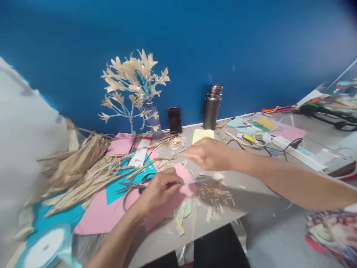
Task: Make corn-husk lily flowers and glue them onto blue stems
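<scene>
My left hand (164, 188) is low over the pink paper (182, 173), its thumb and fingers pinched together. From the fingertips a thin pale bluish strip (196, 181) reaches to the right; it is blurred and I cannot tell its material. My right hand (208, 153) is raised above the table, farther right and farther back, its fingers curled closed. What it grips, if anything, is hidden. Scissors (131, 185) with dark handles lie just left of my left hand. Behind my right hand is a pale yellow paper pad (203, 134).
Dried husks (80, 167) cover the left side, near a spool of light-blue ribbon (44, 247). Husk flowers (134, 80) stand in a clear bottle by the wall, beside a phone (174, 120) and a flask (213, 108). Scraps (216, 195) litter the front; a power strip (292, 147) lies right.
</scene>
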